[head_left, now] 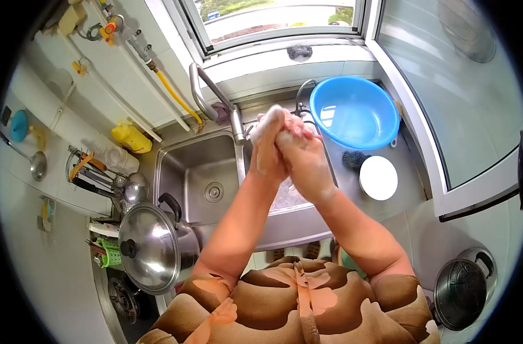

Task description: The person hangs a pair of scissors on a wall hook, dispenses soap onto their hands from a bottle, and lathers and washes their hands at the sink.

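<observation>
My left hand [268, 146] and my right hand [305, 153] are pressed together above the double steel sink, both coated in white soapy lather. Their fingers wrap round each other, and some are hidden between the palms. No tool or dish shows between them. Behind the hands stands the steel faucet [236, 123], its spout swung to the left. Below them lies the right sink basin [290, 195], partly covered by my forearms. The left basin [195, 198] has a round drain in its floor.
At right, a blue plastic basin [353, 140], a dark scouring pad [354, 160] and a white bowl [379, 178] rest on the counter. A lidded steel pot [149, 249] stands at left. Beyond it are a yellow bottle [131, 136] and several hanging utensils. An open window frames the back.
</observation>
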Motion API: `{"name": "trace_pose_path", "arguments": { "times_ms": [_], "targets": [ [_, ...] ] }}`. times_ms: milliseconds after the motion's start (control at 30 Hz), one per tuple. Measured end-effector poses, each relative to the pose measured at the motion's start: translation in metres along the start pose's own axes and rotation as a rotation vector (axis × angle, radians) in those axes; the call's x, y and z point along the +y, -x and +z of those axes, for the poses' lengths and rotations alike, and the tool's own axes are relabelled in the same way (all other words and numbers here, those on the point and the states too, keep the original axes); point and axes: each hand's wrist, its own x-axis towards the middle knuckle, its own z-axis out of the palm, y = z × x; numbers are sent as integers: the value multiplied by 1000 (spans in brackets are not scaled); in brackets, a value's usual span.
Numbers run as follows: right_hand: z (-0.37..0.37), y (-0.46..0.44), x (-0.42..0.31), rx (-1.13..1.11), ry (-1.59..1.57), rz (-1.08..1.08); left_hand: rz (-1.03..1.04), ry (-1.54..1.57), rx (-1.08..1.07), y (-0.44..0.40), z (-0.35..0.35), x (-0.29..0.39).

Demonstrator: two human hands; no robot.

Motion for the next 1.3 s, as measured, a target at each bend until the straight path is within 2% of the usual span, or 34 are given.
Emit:
{"name": "trace_pose_path", "arguments": {
  "times_ms": [33, 100, 167, 233, 267, 300, 367, 400, 433, 500, 533, 567, 633, 667, 700, 767, 833, 867, 900, 967, 1000, 1067, 1100, 1133, 1167, 1200, 1233, 1300],
  "targets": [
    [-1, 1, 5, -18, 40, -6, -4, 2, -9, -1, -2, 4],
    [-16, 4, 5, -36, 633, -454, -45, -9, 131, -5, -2, 4],
    [-28, 1, 5, -23, 632, -498, -11, -4, 94, 1, 7, -3],
    [-33, -16, 4, 46, 812, -670, 73, -183, 402, 8, 30, -21],
    [-29, -21, -4, 97, 893, -730, 140, -277, 504, 12, 36, -32],
    [-26, -25, -11, 156, 973, -788, 97, -202, 531, 15, 42, -34],
    [-17, -12, -10, 152, 272, -195, 9, -236, 308, 12, 20, -23],
    [-21, -13, -15, 100, 247, -80, 53, -23, 8, 11, -5, -22],
    [-26, -16, -4, 35, -124, 103, 89, 169, -180, 7, -7, -25],
    [-28, -24, -19, 72, -558, 327, 3, -15, 63, 11, 39, -11],
    [-30, -33, -16, 174, -524, 331, -2, -63, 73, 8, 34, -18],
    [-34, -39, -16, 172, -526, 328, -9, -176, 99, 13, 32, -24],
    [-40, -46, -20, 286, -199, 203, 37, -204, 152, 17, 43, -29],
    [-36, -51, -15, 293, 497, -237, -23, -143, 170, 17, 44, -27],
    [-36, -49, -15, 233, 803, -337, -74, -57, 199, 18, 46, -31],
    [-22, -44, -15, 193, 722, -427, -55, -144, 262, 18, 32, -30],
    [-7, -27, -16, 121, 358, -276, -118, 142, 3, 7, 18, -16],
    [4, -20, -18, 160, 68, -96, -20, -2, 126, 7, 29, -5],
    [12, -13, -20, 195, -218, 90, -57, 89, 120, 2, 17, -2],
    [15, -4, -7, 269, -530, 270, 3, -81, -44, -6, 0, 4],
    [16, -1, -7, 246, -537, 278, -34, -107, 127, -5, 5, 6],
    [8, 8, -15, 111, 395, 44, -24, -2, 147, -8, 3, 11],
    [-1, 7, -11, 108, 395, 40, -5, 27, 110, -11, -3, 12],
    [-10, 5, -2, 58, 588, -283, 2, 24, 104, -12, 1, 11],
    [-17, 1, 4, 5, 767, -615, 14, 32, 186, -11, 6, 9],
    [-20, -6, 7, -17, 755, -696, 26, 41, 276, -7, 9, 7],
    [-20, -15, 2, -8, 796, -794, -27, 34, 259, -3, 10, 4],
    [-18, -28, -17, 126, 978, -758, -16, -275, 483, 7, 22, -18]
  ]
}}
